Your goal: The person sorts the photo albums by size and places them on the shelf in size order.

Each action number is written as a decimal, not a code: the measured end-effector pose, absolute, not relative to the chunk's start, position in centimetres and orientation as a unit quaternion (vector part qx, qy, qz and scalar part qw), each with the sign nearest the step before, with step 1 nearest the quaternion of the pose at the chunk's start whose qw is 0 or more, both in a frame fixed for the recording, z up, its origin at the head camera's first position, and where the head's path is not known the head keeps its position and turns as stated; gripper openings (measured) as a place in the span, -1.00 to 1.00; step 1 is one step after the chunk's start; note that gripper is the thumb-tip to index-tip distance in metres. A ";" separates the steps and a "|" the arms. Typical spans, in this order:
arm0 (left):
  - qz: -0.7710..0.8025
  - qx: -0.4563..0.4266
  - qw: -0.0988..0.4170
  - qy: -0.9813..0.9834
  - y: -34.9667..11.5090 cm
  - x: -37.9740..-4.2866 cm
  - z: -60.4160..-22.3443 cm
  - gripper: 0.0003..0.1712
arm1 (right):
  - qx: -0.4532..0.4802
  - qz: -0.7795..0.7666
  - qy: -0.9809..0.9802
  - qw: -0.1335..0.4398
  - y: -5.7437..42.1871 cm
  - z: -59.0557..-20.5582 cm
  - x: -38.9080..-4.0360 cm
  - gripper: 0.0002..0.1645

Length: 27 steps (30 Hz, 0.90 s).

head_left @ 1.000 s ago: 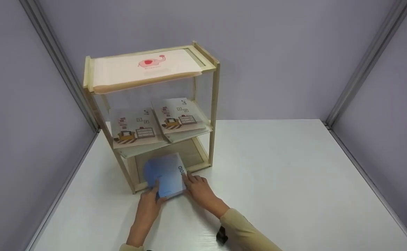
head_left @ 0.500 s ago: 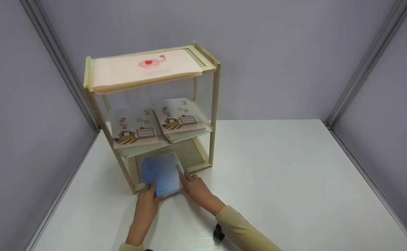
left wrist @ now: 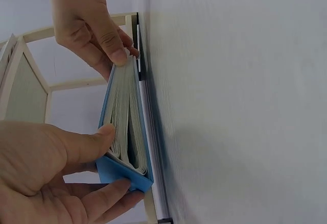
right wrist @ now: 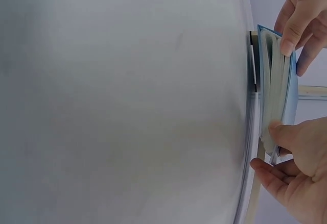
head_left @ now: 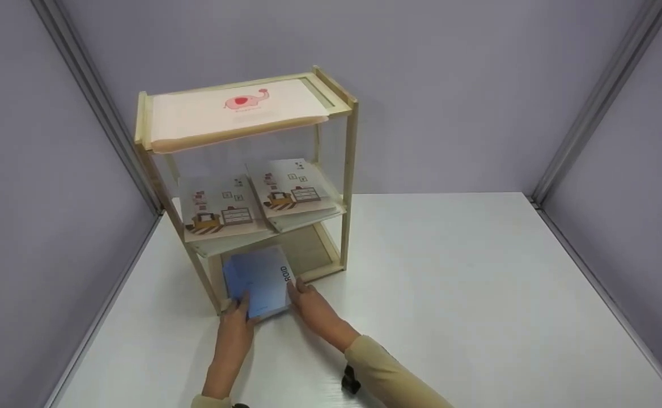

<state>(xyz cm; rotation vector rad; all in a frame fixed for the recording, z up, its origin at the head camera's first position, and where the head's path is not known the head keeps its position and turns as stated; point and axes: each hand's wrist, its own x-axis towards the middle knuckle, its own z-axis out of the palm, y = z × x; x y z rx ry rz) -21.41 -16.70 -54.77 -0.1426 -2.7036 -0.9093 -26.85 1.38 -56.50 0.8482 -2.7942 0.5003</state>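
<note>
A blue softcover book [head_left: 263, 280] with black lettering lies partly over the front rail of the bottom tier of a wooden rack [head_left: 349, 181]. Its near edge sticks out toward me. My left hand [head_left: 236, 331] grips the near left corner. In the left wrist view, that hand's thumb [left wrist: 97, 141] lies by the page edges and its fingers reach under the blue spine. My right hand [head_left: 317, 309] pinches the opposite side; the right wrist view has its thumb [right wrist: 283, 132] against the pages [right wrist: 276, 76]. The book's underside is hidden in the head view.
Two picture books [head_left: 220, 209] lie side by side on the middle tier. A sheet with a pink elephant [head_left: 246, 102] covers the top tier. The white table [head_left: 467, 294] extends to the right, with grey walls [head_left: 444, 96] around it. A black object [head_left: 351, 381] is beside the right sleeve.
Both hands have shifted slightly left and toward the rack, carrying the blue book with them. The rack and the other books stay where they were.
</note>
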 end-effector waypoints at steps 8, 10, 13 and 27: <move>-0.310 -0.044 0.145 -0.939 -17.0 -21.6 -54.8 -0.34 | 0.288 0.161 -0.938 0.103 1.0 -56.5 -26.9 -0.47; -0.307 -0.044 0.147 -0.939 -17.1 -21.7 -54.8 -0.35 | 0.289 0.155 -0.939 0.102 0.9 -56.4 -26.9 -0.46; -0.301 -0.046 0.150 -0.940 -17.2 -21.7 -54.8 -0.36 | 0.287 0.152 -0.941 0.094 0.7 -56.4 -26.8 -0.44; -0.314 -0.041 0.163 -0.934 -17.9 -22.1 -54.9 -0.38 | 0.283 0.126 -0.945 0.105 -0.1 -56.3 -27.1 -0.44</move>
